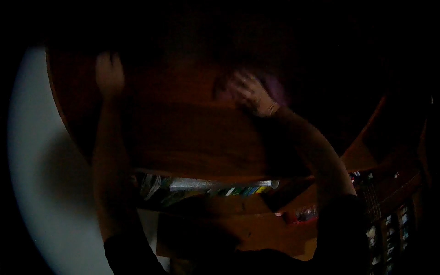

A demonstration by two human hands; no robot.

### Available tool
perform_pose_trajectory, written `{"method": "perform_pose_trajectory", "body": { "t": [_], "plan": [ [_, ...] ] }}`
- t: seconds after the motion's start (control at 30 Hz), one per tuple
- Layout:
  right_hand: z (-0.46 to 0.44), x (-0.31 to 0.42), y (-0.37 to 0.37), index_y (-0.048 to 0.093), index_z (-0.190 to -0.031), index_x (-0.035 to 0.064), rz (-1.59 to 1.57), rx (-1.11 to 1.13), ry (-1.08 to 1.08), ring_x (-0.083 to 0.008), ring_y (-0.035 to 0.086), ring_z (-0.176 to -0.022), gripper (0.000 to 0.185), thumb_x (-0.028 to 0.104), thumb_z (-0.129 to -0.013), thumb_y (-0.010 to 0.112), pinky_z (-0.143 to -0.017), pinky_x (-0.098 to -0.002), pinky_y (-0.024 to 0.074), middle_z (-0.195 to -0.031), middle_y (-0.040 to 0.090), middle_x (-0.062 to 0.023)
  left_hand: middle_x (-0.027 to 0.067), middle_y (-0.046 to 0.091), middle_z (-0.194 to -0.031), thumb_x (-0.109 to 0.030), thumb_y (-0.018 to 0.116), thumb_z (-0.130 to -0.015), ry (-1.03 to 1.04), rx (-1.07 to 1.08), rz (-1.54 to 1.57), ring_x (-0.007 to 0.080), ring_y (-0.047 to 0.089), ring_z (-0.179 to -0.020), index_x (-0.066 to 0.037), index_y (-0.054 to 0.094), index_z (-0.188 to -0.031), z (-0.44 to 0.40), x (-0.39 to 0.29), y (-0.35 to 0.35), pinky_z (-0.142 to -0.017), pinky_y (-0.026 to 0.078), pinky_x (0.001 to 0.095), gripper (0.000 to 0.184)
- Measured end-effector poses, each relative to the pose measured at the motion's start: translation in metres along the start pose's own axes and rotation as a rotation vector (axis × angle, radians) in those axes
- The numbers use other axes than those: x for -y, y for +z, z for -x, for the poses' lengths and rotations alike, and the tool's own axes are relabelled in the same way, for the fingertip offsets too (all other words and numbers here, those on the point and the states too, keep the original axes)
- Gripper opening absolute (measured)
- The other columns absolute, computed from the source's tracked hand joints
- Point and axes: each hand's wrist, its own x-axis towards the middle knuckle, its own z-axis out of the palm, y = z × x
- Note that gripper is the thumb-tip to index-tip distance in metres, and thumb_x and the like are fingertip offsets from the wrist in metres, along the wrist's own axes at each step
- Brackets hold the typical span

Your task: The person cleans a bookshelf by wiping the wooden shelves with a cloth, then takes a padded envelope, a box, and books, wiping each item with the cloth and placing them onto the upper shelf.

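My right hand (252,94) lies over a bunched purple cloth (276,88), pressing it against a dark brown wooden surface (183,133). Its fingers are a little bent and slightly blurred, and cloth shows on both sides of them. Further left, my left hand (110,78) rests back up near the left part of the same wood. A gap shows between its fingers, the tips fade into shadow, and I see nothing held in it.
Dim light hides the upper part of the view. Below the wood's front edge is a shelf with a row of books (243,190) and a silvery item (192,184). A red item (305,214) lies lower down. A pale wall (30,137) borders the left.
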Motion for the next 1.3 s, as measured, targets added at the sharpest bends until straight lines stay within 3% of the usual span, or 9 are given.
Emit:
{"method": "perform_pose_trajectory", "body": {
  "t": [0.2,0.4,0.53,0.7,0.8,1.0,1.13,1.23,1.3],
  "plan": [
    [-0.009,-0.043,-0.023,0.045,-0.13,0.0106,0.14,0.394,-0.604,-0.036,0.039,-0.124,0.044,0.018,-0.087,0.053,-0.098,-0.0456,0.0379,-0.136,0.039,-0.0173,0.0205,0.055,-0.106,-0.024,0.046,-0.092,-0.128,0.046,-0.094,0.0379,0.051,-0.099,0.001,0.056,-0.102,0.0,0.0,-0.002,-0.089,0.041,0.0447,0.029],
    [-0.05,-0.062,-0.071,0.046,-0.129,0.0105,0.26,0.104,0.211,-0.0342,0.033,-0.128,0.043,0.019,-0.087,0.052,-0.102,-0.0446,0.0333,-0.138,0.037,-0.0163,0.0217,0.052,-0.119,-0.027,0.047,-0.092,0.009,0.044,-0.176,0.0379,0.049,-0.109,0.001,0.055,-0.11,0.001,-0.001,-0.007,-0.095,0.04,0.0441,0.034],
    [-0.055,-0.016,-0.041,0.046,-0.128,0.0104,-0.014,0.397,0.665,-0.033,0.03,-0.131,0.042,0.02,-0.087,0.052,-0.105,-0.0438,0.0303,-0.14,0.036,-0.0157,0.0223,0.05,-0.123,-0.028,0.048,-0.092,-0.107,0.068,-0.14,0.0379,0.048,-0.113,0.001,0.055,-0.113,-0.002,0.01,0.003,-0.098,0.038,0.0438,0.036],
    [-0.03,0.024,0.035,0.048,-0.127,0.011,-0.047,-0.055,-0.183,-0.031,0.046,-0.121,0.037,0.02,-0.091,0.047,-0.102,-0.0404,0.035,-0.126,0.051,-0.0173,0.0229,0.051,-0.122,-0.031,0.045,-0.093,-0.103,0.061,-0.027,0.0388,0.046,-0.115,0.0,0.055,-0.114,0.0,0.007,-0.003,-0.1,0.035,0.0444,0.039],
    [-0.056,-0.007,0.006,0.05,-0.125,0.0075,0.057,0.098,-0.438,-0.0321,0.048,-0.117,0.036,0.017,-0.09,0.047,-0.099,-0.0424,0.0367,-0.121,0.054,-0.0182,0.022,0.055,-0.116,-0.03,0.045,-0.093,-0.042,0.035,-0.049,0.039,0.048,-0.111,0.002,0.057,-0.107,0.003,0.016,0.003,-0.1,0.035,0.045,0.037],
    [-0.096,-0.046,-0.027,0.046,-0.128,0.0063,0.253,-0.064,0.219,-0.0326,0.044,-0.121,0.043,0.025,-0.089,0.049,-0.101,-0.0433,0.0329,-0.126,0.05,-0.0181,0.0194,0.058,-0.1,-0.017,0.05,-0.089,0.306,-0.181,-0.256,0.0366,0.053,-0.096,0.002,0.058,-0.094,0.003,0.003,-0.004,-0.085,0.044,0.0447,0.021],
    [-0.094,-0.026,-0.002,0.044,-0.13,0.0055,0.059,0.255,0.547,-0.0329,0.04,-0.123,0.049,0.03,-0.088,0.05,-0.103,-0.0439,0.0304,-0.129,0.047,-0.018,0.0168,0.057,-0.091,-0.007,0.054,-0.082,0.48,-0.258,-0.376,0.0335,0.055,-0.084,0.001,0.059,-0.09,-0.006,-0.008,-0.012,-0.072,0.048,0.0431,0.012],
    [-0.084,0.009,0.039,0.042,-0.132,0.0069,-0.166,0.181,-0.06,-0.0322,0.037,-0.126,0.053,0.028,-0.085,0.055,-0.103,-0.0425,0.0325,-0.133,0.042,-0.0176,0.0156,0.057,-0.086,-0.005,0.057,-0.078,0.196,-0.124,-0.075,0.0322,0.054,-0.081,0.001,0.059,-0.089,-0.006,-0.009,-0.009,-0.072,0.048,0.0425,0.012],
    [-0.081,0.031,0.051,0.04,-0.133,0.0086,-0.157,0.009,-0.388,-0.0313,0.034,-0.127,0.056,0.023,-0.082,0.059,-0.101,-0.0407,0.0359,-0.135,0.04,-0.0172,0.0171,0.057,-0.088,-0.007,0.055,-0.081,0.575,-0.281,-0.443,0.0333,0.054,-0.082,0.001,0.058,-0.09,-0.004,0.008,-0.012,-0.072,0.048,0.0414,0.012]
  ]
}}
